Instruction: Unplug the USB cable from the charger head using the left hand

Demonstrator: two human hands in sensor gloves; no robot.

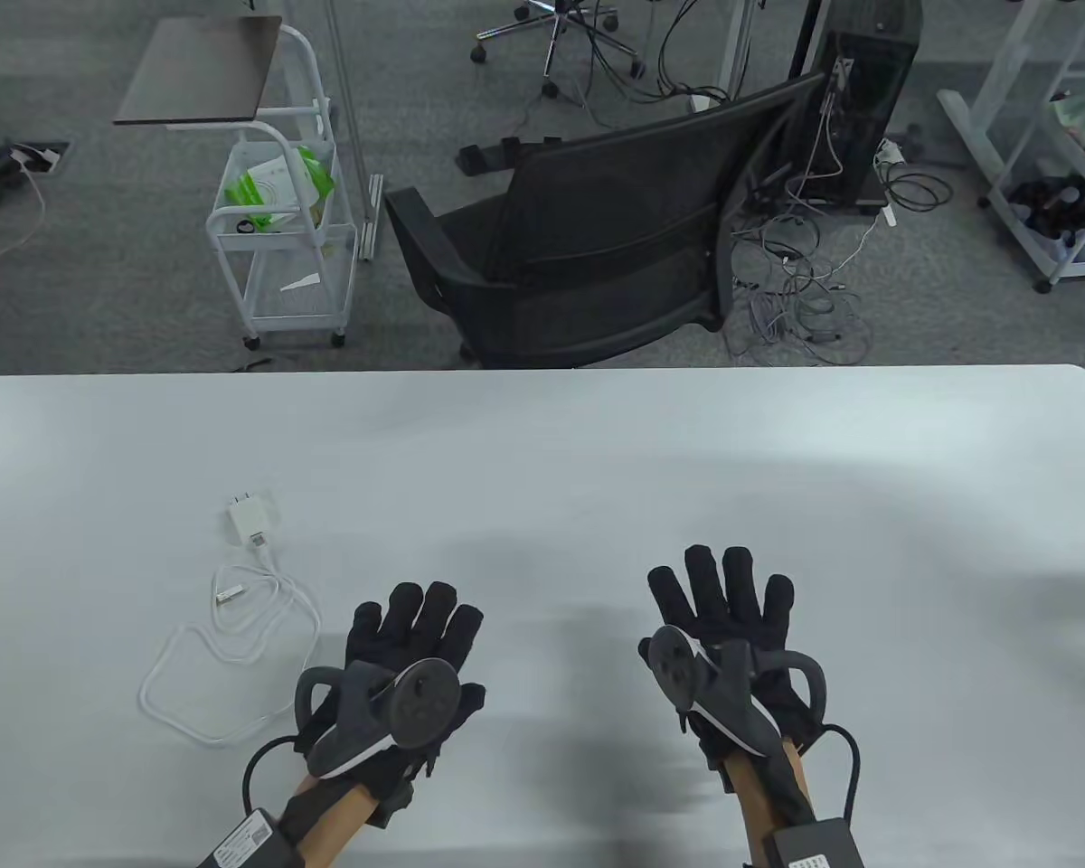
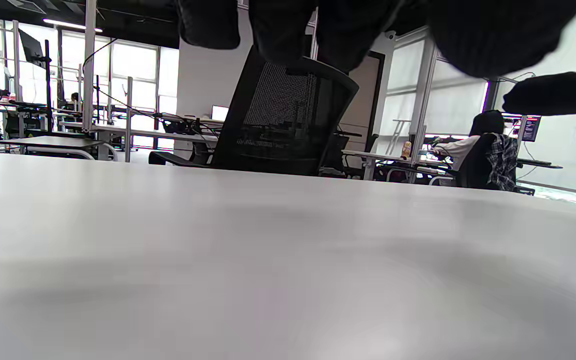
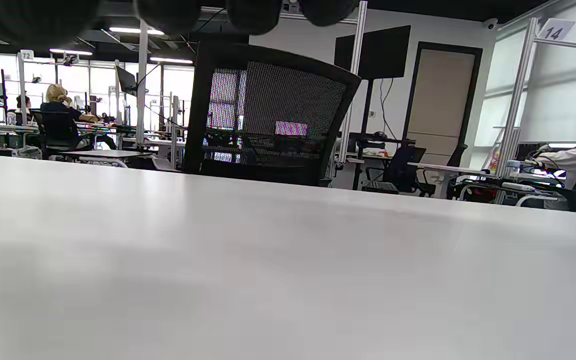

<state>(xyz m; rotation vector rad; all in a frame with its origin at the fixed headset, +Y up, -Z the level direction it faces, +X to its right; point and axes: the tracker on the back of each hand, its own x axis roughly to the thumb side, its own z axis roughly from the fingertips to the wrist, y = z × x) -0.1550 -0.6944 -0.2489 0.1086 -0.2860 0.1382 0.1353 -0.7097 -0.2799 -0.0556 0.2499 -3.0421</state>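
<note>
A white charger head (image 1: 250, 521) lies on the white table (image 1: 597, 434) at the left, prongs pointing away. A white USB cable (image 1: 226, 660) is plugged into its near end and coils toward me; its free plug (image 1: 229, 596) lies inside the coil. My left hand (image 1: 416, 633) is open and empty, fingers spread, to the right of the coil and apart from it. My right hand (image 1: 723, 592) is open and empty, farther right. In the wrist views only fingertips (image 2: 483, 35) (image 3: 253, 12) hang in at the top; charger and cable are not in them.
A black mesh office chair (image 1: 588, 244) stands just beyond the table's far edge. A white wire cart (image 1: 280, 226) stands on the floor at the back left. Loose cables (image 1: 796, 289) lie on the floor at the back right.
</note>
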